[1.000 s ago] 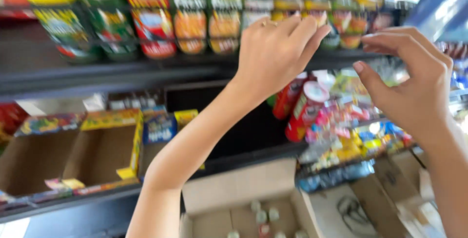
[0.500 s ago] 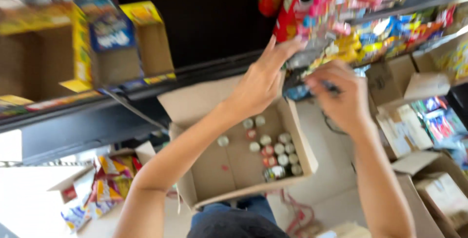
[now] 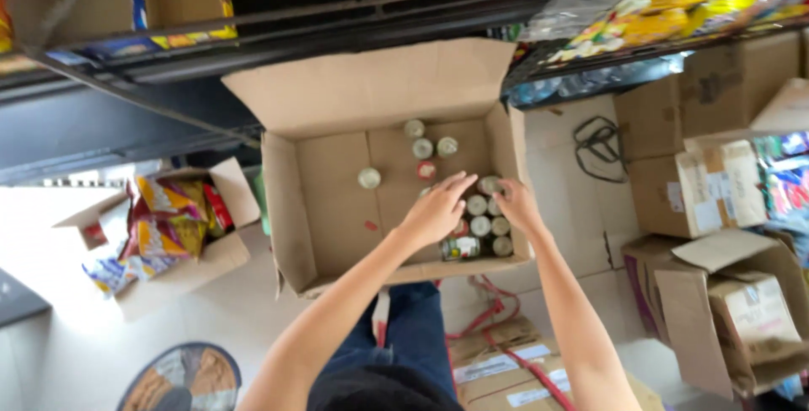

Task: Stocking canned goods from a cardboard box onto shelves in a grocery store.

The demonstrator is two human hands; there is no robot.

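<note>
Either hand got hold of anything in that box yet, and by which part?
Cannot tell. Both the left hand and right hand rest on the small jars in the cardboard box, hiding any grip.

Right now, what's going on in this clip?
A person leans over an open cardboard box on the floor below stocked shelves. Both hands are down inside it, the left hand and right hand on a cluster of small cans at the box's right side. A few more cans stand apart. Other boxes sit around.
</note>
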